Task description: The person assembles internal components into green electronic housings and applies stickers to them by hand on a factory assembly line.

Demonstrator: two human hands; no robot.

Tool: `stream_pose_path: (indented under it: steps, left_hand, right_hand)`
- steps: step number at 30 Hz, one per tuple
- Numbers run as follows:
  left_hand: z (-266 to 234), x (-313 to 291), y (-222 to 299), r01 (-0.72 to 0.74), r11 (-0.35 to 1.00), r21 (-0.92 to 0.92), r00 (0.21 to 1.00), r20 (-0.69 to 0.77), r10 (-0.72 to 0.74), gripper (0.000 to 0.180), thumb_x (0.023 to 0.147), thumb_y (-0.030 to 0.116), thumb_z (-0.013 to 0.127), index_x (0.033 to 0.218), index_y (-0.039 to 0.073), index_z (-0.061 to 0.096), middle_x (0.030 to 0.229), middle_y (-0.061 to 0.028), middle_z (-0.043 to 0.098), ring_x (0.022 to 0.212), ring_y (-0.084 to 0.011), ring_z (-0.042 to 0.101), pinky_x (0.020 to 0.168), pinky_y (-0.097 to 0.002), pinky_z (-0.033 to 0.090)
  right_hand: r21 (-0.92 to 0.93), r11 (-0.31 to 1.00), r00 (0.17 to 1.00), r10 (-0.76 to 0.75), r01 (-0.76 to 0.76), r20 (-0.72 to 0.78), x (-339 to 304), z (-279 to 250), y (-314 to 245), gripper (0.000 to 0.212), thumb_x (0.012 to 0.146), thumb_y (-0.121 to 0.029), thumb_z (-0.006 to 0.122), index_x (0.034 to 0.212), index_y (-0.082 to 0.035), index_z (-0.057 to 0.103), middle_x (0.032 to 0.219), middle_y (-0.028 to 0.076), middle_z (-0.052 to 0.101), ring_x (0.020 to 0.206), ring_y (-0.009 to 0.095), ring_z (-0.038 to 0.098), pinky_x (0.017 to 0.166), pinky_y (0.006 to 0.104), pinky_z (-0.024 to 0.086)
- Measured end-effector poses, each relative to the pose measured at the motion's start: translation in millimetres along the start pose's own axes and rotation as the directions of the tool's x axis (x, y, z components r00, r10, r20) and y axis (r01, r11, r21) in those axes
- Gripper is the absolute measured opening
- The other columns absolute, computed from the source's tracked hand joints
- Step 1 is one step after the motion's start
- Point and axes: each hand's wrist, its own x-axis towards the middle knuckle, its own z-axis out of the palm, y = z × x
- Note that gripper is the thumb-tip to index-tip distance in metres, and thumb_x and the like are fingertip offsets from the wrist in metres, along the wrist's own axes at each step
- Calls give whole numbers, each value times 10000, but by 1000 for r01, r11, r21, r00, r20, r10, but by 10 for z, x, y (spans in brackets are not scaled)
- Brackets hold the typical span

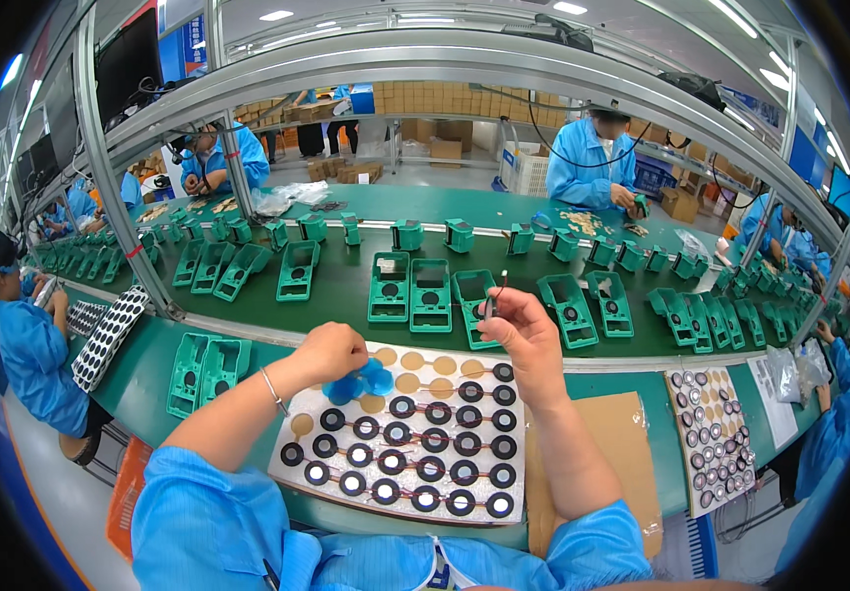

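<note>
My left hand is closed on a bunch of blue round film pieces above the far left part of a white foam tray. Raised over the tray's far right corner, my right hand pinches a small round speaker, seen nearly edge-on with a short lead at its top. Rows of black-rimmed round speakers with thin wires fill much of the tray. Round tan spots show in its far rows. Just beyond my right hand, a green plastic housing lies on the belt.
Green housings line the dark green belt. Two more housings lie left of my tray. Brown cardboard lies to its right, with another speaker tray beyond. A metal frame post stands left. Co-workers sit across the line.
</note>
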Motion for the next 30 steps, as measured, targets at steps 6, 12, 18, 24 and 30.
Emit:
stream_pose_path:
  steps: [6,12,18,24,30]
  left_hand:
    - [-108,412,103,-60,993,102,996,-59,66,149,702,175,605,738,53,683,709,-140,632,680,-312,600,654,-375,486]
    - [363,1413,218,-6,888,-460,998,57,36,190,770,140,598,857,-28,613,718,-94,615,644,-178,599,603,-310,508]
    - [967,2182,378,38,935,-352,990,138,12,192,775,105,571,798,-85,585,784,-164,610,701,-229,624,588,-325,516]
    - [1224,2520,550,-214,750,-625,969,-42,242,247,751,106,535,938,-44,594,938,-234,614,891,-368,584,785,-386,470]
    - [901,2420,109,162,968,-192,924,-315,-217,219,768,160,555,895,-5,623,914,-234,625,872,-379,603,765,-417,487]
  right_hand:
    - [168,975,990,138,-143,40,27,-54,-24,361,836,-95,611,1169,-13,498,994,71,561,825,117,555,737,257,476]
    - [295,947,988,149,-128,-48,62,-142,-110,368,842,-90,601,1178,-20,468,998,60,537,890,141,551,778,281,476]
    - [198,980,983,37,-1,-180,94,-152,-138,352,862,-80,559,1189,-9,451,1026,58,532,894,147,555,793,291,481]
    - [147,988,977,-9,42,-213,109,-160,-132,396,837,-89,598,1193,6,451,1022,64,514,917,119,518,780,277,488]
    - [127,991,980,-15,41,-198,111,-198,-63,352,850,-89,590,1171,-7,471,1021,64,524,900,115,524,753,265,491]
